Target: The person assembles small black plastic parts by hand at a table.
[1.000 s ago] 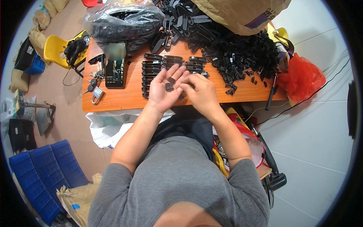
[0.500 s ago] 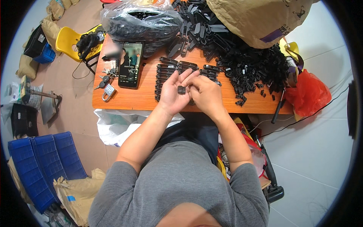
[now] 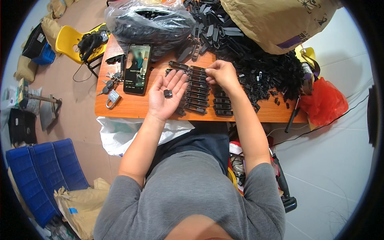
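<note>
My left hand (image 3: 168, 94) is palm up with its fingers stretched out. A small black plastic piece (image 3: 168, 93) lies loose on its palm. My right hand (image 3: 222, 76) is closed in a pinch at the right end of a long black plastic part near the top of the middle column of parts (image 3: 197, 90). Whatever sits between its fingertips is too small and covered to make out. Another column of the same long parts (image 3: 223, 105) lies just below my right hand. A further column at the left is partly hidden behind my left hand.
Loose small black pieces (image 3: 276, 72) are heaped at the right, under a brown paper sack (image 3: 280, 24). A clear bag of black parts (image 3: 148, 28) stands at the back. A phone (image 3: 137, 70), keys and a padlock (image 3: 113, 99) lie left; a red plastic bag (image 3: 325, 98) hangs right.
My hands, together over the columns before, have moved apart. The left went left with the small piece on its palm; the right moved up and right to the middle column.
</note>
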### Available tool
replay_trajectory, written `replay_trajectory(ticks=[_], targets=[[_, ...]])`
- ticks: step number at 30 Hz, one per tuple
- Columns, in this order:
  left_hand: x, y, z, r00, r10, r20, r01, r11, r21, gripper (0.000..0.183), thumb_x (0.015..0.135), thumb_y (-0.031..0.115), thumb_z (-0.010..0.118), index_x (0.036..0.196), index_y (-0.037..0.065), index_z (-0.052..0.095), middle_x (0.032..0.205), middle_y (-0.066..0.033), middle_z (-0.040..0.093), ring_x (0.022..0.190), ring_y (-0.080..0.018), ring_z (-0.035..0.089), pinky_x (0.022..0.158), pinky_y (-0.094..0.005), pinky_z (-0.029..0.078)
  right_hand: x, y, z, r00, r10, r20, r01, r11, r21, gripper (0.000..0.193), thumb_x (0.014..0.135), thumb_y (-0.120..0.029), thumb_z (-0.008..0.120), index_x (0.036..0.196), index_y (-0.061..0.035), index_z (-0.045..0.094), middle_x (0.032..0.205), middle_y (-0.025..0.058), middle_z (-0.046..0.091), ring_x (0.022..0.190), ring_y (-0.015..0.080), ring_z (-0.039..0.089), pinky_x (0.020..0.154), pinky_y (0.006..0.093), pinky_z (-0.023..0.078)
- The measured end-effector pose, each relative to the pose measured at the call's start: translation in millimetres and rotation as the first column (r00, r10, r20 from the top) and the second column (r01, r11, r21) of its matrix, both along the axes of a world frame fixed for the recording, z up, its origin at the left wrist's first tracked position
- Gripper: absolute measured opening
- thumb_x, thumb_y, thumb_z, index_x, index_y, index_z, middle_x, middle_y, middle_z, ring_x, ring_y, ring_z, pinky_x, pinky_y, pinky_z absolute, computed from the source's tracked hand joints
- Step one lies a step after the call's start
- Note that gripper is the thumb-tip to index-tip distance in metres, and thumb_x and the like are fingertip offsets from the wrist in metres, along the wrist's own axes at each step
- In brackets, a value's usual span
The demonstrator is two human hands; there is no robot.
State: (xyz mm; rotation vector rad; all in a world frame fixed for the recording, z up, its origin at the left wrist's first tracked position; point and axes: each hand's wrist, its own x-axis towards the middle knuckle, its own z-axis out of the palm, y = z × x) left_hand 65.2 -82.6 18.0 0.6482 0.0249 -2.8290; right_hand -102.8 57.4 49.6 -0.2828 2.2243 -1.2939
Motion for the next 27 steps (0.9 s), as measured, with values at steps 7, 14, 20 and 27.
replay_trajectory(ticks=[7, 14, 20, 27], targets=[[8.5, -12.1, -10.4, 0.998, 0.022, -0.060, -0.020, 0.999, 0.036, 0.048, 0.105, 0.031, 0.032, 0.133, -0.004, 0.049, 0.141, -0.0238, 0.049, 0.137, -0.0365, 0.042, 0.114, -0.0493, 0.035, -18.6, -27.7, -6.9, 0.998, 0.049, -0.046, -0.038, 0.978, 0.206, 0.011, 0.087, -0.007, 0.069, 0.089, 0.0035, 0.067, 0.073, 0.0053, 0.066, 0.058, 0.0108, 0.060, 0.049, 0.0242, 0.050], [8.1, -15.6, -7.7, 1.000, 0.026, -0.014, -0.026, 0.999, 0.024, 0.047, 0.105, 0.030, 0.032, 0.133, -0.004, 0.049, 0.141, -0.0231, 0.050, 0.137, -0.0358, 0.042, 0.113, -0.0490, 0.036, -18.3, -49.5, -20.7, 0.988, 0.146, -0.053, -0.131, 0.968, 0.214, 0.011, 0.087, -0.010, 0.070, 0.087, 0.0009, 0.067, 0.069, 0.0038, 0.065, 0.055, 0.0100, 0.059, 0.044, 0.0251, 0.046], [7.2, -19.2, -7.6, 0.999, 0.027, -0.032, -0.026, 0.999, 0.027, 0.048, 0.105, 0.031, 0.031, 0.133, -0.003, 0.049, 0.141, -0.0228, 0.049, 0.136, -0.0358, 0.042, 0.114, -0.0490, 0.035, -23.4, -57.9, -28.3, 0.936, 0.285, -0.206, -0.183, 0.895, 0.407, 0.013, 0.082, -0.013, 0.073, 0.086, -0.0012, 0.068, 0.071, 0.0085, 0.067, 0.058, 0.0156, 0.064, 0.054, 0.0309, 0.050], [-1.7, -16.5, -4.1, 0.997, -0.002, -0.077, 0.002, 1.000, 0.004, 0.049, 0.105, 0.037, 0.031, 0.131, 0.000, 0.050, 0.139, -0.0216, 0.052, 0.131, -0.0341, 0.048, 0.111, -0.0477, 0.037, 19.8, -52.7, 15.9, 0.868, 0.282, -0.408, -0.144, 0.930, 0.337, 0.018, 0.082, -0.019, 0.068, 0.091, -0.0040, 0.072, 0.092, 0.0197, 0.071, 0.088, 0.0342, 0.069, 0.080, 0.0442, 0.052]])
